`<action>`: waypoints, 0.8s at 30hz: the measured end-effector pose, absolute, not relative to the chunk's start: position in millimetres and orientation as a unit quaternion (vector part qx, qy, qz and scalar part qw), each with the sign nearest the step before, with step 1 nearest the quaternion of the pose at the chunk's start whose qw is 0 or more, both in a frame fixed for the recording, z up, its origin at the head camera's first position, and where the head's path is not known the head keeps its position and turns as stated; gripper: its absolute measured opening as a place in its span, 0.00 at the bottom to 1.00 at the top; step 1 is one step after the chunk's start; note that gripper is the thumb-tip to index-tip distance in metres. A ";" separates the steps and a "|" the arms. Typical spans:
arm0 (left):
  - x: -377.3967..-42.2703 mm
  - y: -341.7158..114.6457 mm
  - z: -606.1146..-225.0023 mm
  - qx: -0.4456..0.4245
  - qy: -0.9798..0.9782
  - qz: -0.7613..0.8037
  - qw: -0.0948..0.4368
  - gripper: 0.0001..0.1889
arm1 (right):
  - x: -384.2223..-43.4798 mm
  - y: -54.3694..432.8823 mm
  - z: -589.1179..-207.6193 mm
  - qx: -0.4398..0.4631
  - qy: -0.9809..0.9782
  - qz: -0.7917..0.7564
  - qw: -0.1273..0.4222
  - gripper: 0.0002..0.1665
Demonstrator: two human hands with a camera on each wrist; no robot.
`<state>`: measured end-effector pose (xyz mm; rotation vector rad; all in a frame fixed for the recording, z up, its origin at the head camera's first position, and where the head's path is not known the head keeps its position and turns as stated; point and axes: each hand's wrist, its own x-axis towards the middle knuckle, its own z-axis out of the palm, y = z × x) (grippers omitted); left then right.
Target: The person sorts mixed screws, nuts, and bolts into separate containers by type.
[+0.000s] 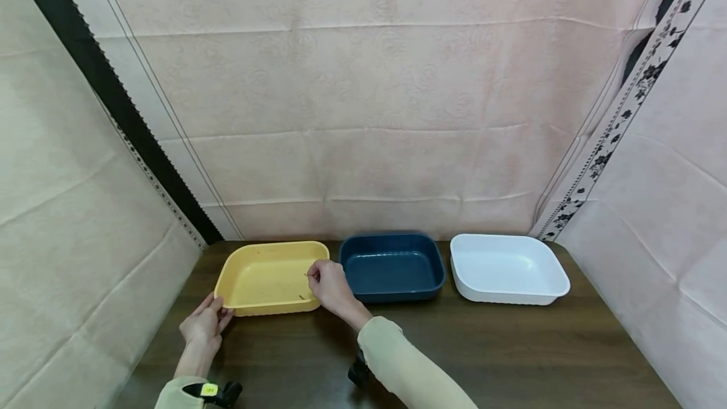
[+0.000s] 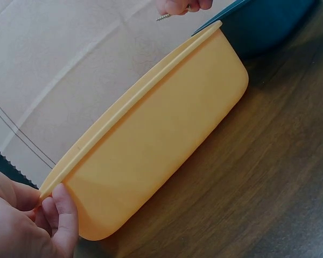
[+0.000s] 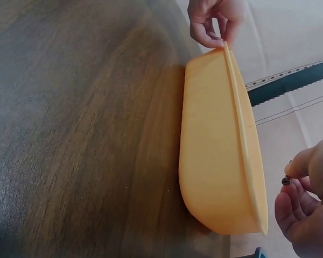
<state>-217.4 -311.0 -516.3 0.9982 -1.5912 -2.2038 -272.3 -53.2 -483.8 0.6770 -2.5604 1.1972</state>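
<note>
My left hand (image 1: 202, 327) pinches the near-left corner of the yellow tray (image 1: 267, 251) by its rim, thumb and fingers on either side of the edge. Above that tray's right end is my right hand (image 1: 335, 286), holding a small screw (image 2: 163, 17) between thumb and fingertips. The screw's threaded end sticks out in the left wrist view, and its dark head (image 3: 286, 181) shows in the right wrist view. A small dark piece (image 1: 301, 297), too small to make out, lies inside the yellow tray near its front right.
Right of the yellow tray stands a dark blue tray (image 1: 394, 297), then a white tray (image 1: 511, 298), in a row along the back of the brown wooden table (image 1: 454, 346). Pale cloth (image 1: 363, 100) hangs behind and at both sides.
</note>
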 end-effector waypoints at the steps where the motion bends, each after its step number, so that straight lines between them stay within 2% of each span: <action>1: -217.4 -310.7 -516.3 0.343 -0.546 -0.755 0.123 0.26 | -273.0 -53.8 -484.5 0.231 -0.876 0.408 0.116 0.05; 14: -216.2 -309.8 -515.3 0.335 -0.544 -0.759 0.125 0.26 | -275.4 -58.1 -489.0 0.215 -0.887 0.398 0.094 0.04; 24: -215.3 -309.3 -514.8 0.343 -0.550 -0.752 0.119 0.25 | -273.4 -59.6 -490.1 0.220 -0.892 0.379 0.107 0.04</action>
